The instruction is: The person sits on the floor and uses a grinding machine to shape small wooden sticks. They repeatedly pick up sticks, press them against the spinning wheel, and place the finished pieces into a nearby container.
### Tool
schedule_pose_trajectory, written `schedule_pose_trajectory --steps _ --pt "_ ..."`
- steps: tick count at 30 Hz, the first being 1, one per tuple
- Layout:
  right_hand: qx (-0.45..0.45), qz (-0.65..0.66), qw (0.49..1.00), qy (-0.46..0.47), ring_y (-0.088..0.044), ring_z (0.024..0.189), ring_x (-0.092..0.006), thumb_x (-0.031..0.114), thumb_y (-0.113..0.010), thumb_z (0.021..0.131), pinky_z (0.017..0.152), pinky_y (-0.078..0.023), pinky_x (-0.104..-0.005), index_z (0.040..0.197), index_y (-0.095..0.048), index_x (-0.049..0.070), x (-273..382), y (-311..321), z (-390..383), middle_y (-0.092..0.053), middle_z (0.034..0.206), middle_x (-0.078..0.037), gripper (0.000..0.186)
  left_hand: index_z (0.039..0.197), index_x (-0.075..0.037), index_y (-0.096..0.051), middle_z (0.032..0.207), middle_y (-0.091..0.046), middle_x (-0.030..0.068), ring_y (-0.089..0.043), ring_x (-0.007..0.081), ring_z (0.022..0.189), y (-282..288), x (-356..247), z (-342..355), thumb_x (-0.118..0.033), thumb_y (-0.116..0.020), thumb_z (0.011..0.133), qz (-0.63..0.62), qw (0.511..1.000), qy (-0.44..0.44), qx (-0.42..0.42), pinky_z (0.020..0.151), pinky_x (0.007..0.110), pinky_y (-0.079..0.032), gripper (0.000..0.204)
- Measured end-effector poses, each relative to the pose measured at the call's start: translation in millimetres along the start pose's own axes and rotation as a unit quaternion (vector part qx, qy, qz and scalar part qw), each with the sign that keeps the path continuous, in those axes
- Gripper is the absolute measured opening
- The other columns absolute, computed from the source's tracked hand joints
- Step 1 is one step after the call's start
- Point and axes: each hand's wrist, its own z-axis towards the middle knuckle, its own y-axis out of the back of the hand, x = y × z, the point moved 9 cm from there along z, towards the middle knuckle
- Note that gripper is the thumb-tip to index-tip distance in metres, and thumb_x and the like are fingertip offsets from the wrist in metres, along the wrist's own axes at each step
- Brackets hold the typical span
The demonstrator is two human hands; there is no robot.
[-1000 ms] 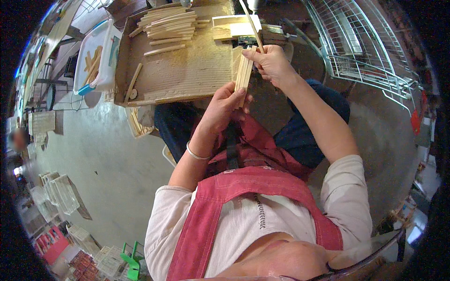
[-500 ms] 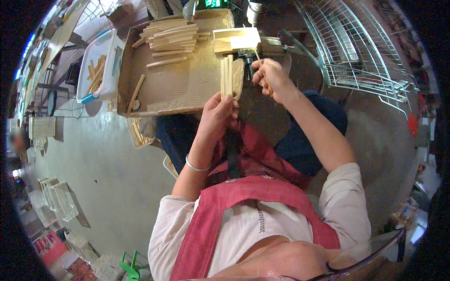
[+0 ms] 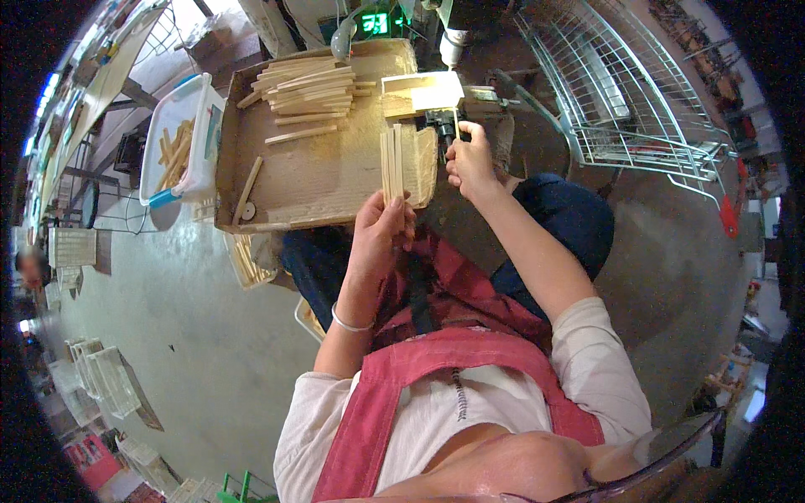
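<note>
My left hand (image 3: 384, 220) is closed around the lower ends of a small bundle of thin wooden sticks (image 3: 392, 163), which point away from me over the tray's right part. My right hand (image 3: 471, 163) pinches a single slender wooden stick (image 3: 457, 124), held upright in the picture. Its far end reaches the front right edge of a brightly lit wooden block (image 3: 402, 102). Just left of those fingers is a black fixture (image 3: 441, 126) below the block. Beside the bundle lies a shallow cardboard tray (image 3: 327, 180) with a pile of similar sticks (image 3: 310, 88) at its back.
A loose stick (image 3: 249, 186) and a small round disc (image 3: 248, 211) lie at the tray's left. Further left stands a white tub (image 3: 201, 138) with blue handles, holding wood pieces. A wire cart (image 3: 646, 138) occupies the right. A bulb (image 3: 342, 40) hangs behind the tray.
The whole view has shifted slightly. My right hand has moved a little left with its stick, now more upright at the block's edge. The bundle in my left hand has moved slightly left.
</note>
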Motion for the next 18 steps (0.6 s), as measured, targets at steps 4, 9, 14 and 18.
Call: schedule_pose_trajectory --steps 4,9,14,18 --pt "0.163 -0.095 0.982 0.023 -0.039 0.046 -0.0076 0.004 -0.045 0.094 0.034 -0.029 -0.0242 0.128 -0.049 0.014 10 -27 -14 -0.051 0.074 -0.002 0.036 0.107 -0.007 -0.058 0.081 -0.060 -0.0005 -0.052 0.0078 0.061 11 -3 -5 -0.023 -0.056 0.103 0.012 1.000 -0.016 -0.012 0.051 0.022 -0.042 0.016" --pt "-0.012 -0.080 0.995 0.055 -0.037 0.046 -0.0061 0.005 -0.046 0.096 0.034 -0.027 -0.0229 0.132 -0.048 0.012 5 17 -12 -0.048 0.071 -0.001 0.036 0.107 -0.008 -0.057 0.081 -0.059 -0.0010 -0.051 0.0075 0.061 11 -10 -10 -0.024 -0.055 0.103 0.033 0.999 -0.016 -0.025 0.051 0.022 -0.041 0.017" --pt "0.173 -0.077 0.982 0.024 -0.037 0.046 -0.0065 0.004 -0.048 0.095 0.035 -0.028 -0.0232 0.132 -0.049 0.013 4 -17 -30 -0.049 0.072 -0.001 0.038 0.115 -0.004 -0.057 0.083 -0.061 0.0016 -0.056 0.0094 0.064 13 -5 -7 -0.026 -0.054 0.104 0.041 0.999 -0.017 -0.007 0.052 0.023 -0.045 0.024" --pt "0.002 -0.019 1.000 0.016 -0.040 0.047 -0.0078 0.004 -0.045 0.095 0.035 -0.029 -0.0250 0.135 -0.044 0.012 5 11 -9 -0.049 0.076 -0.002 0.040 0.109 -0.005 -0.056 0.083 -0.060 0.0020 -0.056 0.0095 0.064 11 -8 -7 -0.025 -0.053 0.104 0.049 0.998 -0.022 -0.015 0.052 0.023 -0.045 0.021"
